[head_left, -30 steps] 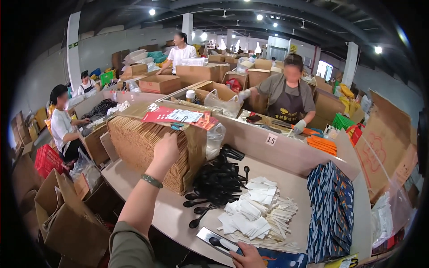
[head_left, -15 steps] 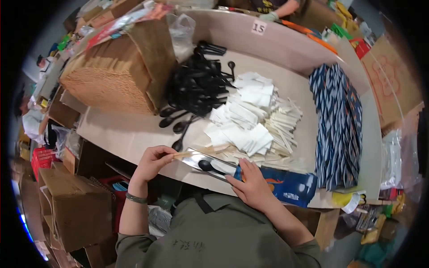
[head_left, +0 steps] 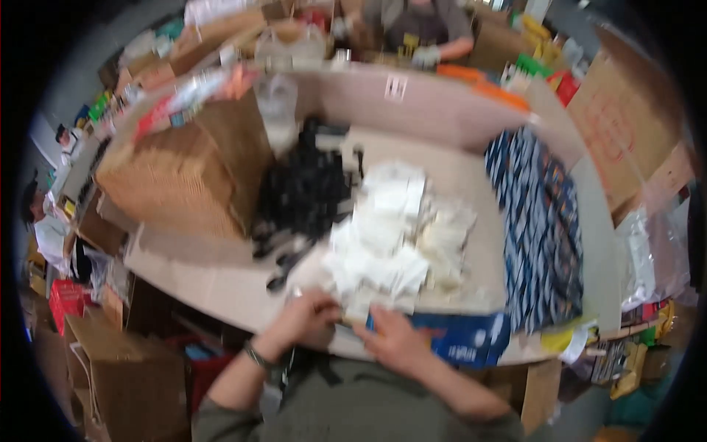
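A blue printed pouch (head_left: 475, 342) lies along the table's front edge, its mouth toward the left. My right hand (head_left: 398, 339) grips it near that end. Close to the pouch mouth, my left hand (head_left: 305, 317) has its fingers bent together; blur hides what is in them. Beyond the hands lies a heap of white folded napkins (head_left: 383, 228), with pale wooden sticks (head_left: 444, 247) at its right. Black plastic spoons (head_left: 302, 184) form a pile to the left of the napkins. The spoon seen in the pouch earlier is hidden now.
A large cardboard box (head_left: 184, 173) packed with brown layers stands at the table's left. Overlapping blue pouches (head_left: 534, 236) fill the right side. A raised wall (head_left: 331, 92) runs along the back, with another person (head_left: 423, 33) beyond it. Cartons (head_left: 132, 361) stand at the lower left.
My left hand has moved right to the pouch mouth, and the wooden sticks it held no longer show. My right hand still holds the pouch. The view has shifted and blurred.
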{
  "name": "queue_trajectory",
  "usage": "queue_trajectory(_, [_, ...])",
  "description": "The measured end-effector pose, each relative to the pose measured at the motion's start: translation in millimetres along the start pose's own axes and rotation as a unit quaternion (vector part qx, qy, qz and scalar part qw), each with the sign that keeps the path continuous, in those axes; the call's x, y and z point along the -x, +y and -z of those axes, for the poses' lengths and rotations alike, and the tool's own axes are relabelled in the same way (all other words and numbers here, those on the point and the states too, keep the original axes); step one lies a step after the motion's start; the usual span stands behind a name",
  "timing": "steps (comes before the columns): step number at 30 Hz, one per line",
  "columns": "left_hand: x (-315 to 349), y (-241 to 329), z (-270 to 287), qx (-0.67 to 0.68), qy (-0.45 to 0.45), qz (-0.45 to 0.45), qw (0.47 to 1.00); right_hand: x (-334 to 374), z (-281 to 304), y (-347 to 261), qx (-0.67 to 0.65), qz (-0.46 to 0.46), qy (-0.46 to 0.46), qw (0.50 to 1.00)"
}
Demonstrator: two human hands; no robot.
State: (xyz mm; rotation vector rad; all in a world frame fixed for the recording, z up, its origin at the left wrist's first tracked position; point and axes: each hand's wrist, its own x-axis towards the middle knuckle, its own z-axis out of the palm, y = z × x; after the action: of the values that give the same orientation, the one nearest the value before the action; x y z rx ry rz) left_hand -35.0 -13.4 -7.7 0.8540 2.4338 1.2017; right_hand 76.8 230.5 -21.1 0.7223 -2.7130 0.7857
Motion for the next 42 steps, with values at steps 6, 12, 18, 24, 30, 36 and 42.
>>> queue_trajectory(6, [5.4,24.6,-25.6,-0.173,0.189,0.073,0.964,2.3,9.6,-17.0,0.036,-0.067,-0.002,0.997])
queue_trajectory(12, [-7.2,27.0,-44.9,0.108,0.026,0.148,0.983,-3.6,12.9,-9.6,0.020,-0.035,-0.008,0.999])
queue_trajectory(18, [-23.4,19.9,-64.5,0.418,-0.142,0.148,0.885,-1.2,6.4,7.2,0.007,0.010,-0.014,1.000])
queue_trajectory(24, [10.2,46.0,-2.8,-0.219,0.035,-0.194,0.956,-8.1,14.8,-11.3,0.033,0.027,0.002,0.999])
queue_trajectory(30, [21.3,12.3,1.1,-0.292,0.120,-0.140,0.939,-54.0,77.3,-27.4,0.058,0.085,-0.011,0.995])
queue_trajectory(36, [14.1,25.4,-12.4,0.031,0.039,0.122,0.991,-43.9,271.0,135.2,0.219,-0.038,0.184,0.958])
queue_trajectory(42, [21.6,69.3,-43.1,0.190,-0.174,0.049,0.965,9.7,147.6,55.4,0.030,-0.021,-0.137,0.990])
